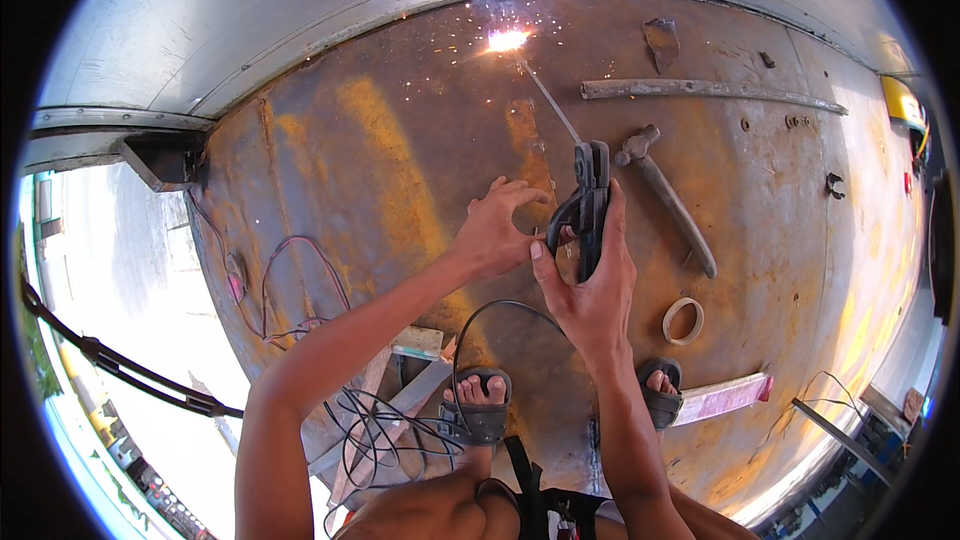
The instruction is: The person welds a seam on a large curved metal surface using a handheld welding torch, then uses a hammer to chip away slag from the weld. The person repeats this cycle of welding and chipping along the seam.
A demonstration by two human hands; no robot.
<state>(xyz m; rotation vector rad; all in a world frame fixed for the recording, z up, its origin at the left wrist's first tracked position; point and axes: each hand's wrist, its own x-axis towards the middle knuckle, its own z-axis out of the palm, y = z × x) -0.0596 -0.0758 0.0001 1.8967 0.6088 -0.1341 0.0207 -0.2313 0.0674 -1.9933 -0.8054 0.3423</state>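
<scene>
My right hand [592, 290] is wrapped round a black welding electrode holder [592, 202]. A thin welding rod [552, 100] is clamped in its jaws and slants away to the far left. At the rod's tip a bright arc [507, 40] glows and throws sparks over the rusty metal floor [450, 120]. Beside the holder, my left hand [497, 228] has its fingers spread and curved, with nothing seen in it. Its fingertips come near the holder's lever, and I cannot tell whether they touch. A hammer [672, 195] lies just right of the holder.
A metal pipe [710, 90] lies at the far right, near a scrap piece [660, 44]. Nearer are a tan ring [683, 321] and a pink-and-white bar [722, 400]. Black cable [375, 430] coils by my sandalled left foot [478, 402]. A metal wall [300, 15] closes the far side.
</scene>
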